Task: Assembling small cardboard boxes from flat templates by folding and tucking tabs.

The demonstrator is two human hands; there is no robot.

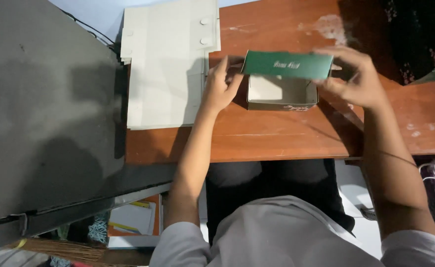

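A small green cardboard box [282, 92] with a pale inside stands open on the brown wooden table [276, 138]. Its green lid flap [286, 65] is raised and tilted over the opening. My left hand [221, 84] grips the left end of the box and flap. At the right end my right hand [352, 76] holds the flap with spread fingers, slightly blurred.
A stack of flat pale cardboard blanks [165, 64] lies on the table left of the box. A large dark grey panel [44, 109] fills the left side. A dark patterned cloth [405, 34] sits at the back right. Papers [131, 220] lie on the floor below.
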